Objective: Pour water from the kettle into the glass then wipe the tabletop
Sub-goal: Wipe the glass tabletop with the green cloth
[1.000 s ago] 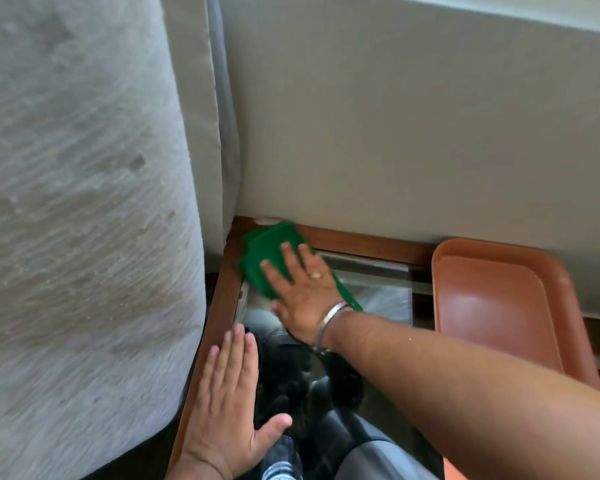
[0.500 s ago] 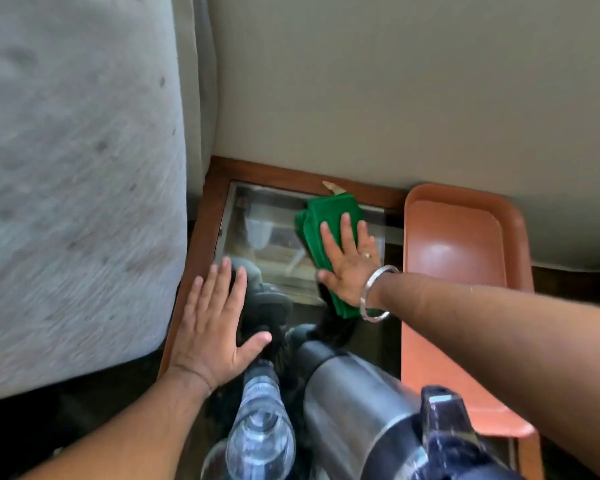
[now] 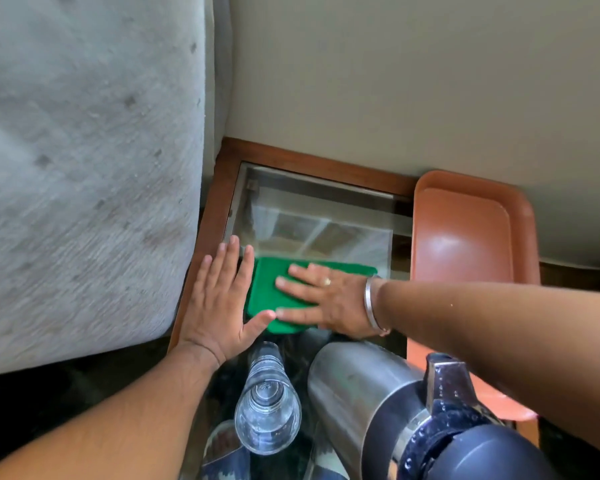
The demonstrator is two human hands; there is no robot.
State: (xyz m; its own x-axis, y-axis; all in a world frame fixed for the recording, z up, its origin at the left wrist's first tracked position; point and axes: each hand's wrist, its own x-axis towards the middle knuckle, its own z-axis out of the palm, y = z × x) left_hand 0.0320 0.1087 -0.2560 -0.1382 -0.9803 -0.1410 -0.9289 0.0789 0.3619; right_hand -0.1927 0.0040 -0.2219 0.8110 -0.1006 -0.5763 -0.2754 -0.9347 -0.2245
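Nearest the camera, a brushed-steel kettle (image 3: 361,393) with a dark lid, cut off by the lower edge, stands just right of a clear drinking glass (image 3: 267,410) holding water, both on the glass-topped, wood-framed desk (image 3: 219,209). Beyond them the left hand (image 3: 222,299) lies flat with its fingers (image 3: 231,252) spread and released, its thumb touching a folded green cloth (image 3: 267,292), on which the right hand (image 3: 323,299) presses palm-down, grasping nothing and hiding the cloth's right half. Farther right an orange plastic tray (image 3: 465,237) is partly covered by the right forearm, and the grey upholstery (image 3: 84,168) to the left is blurred.
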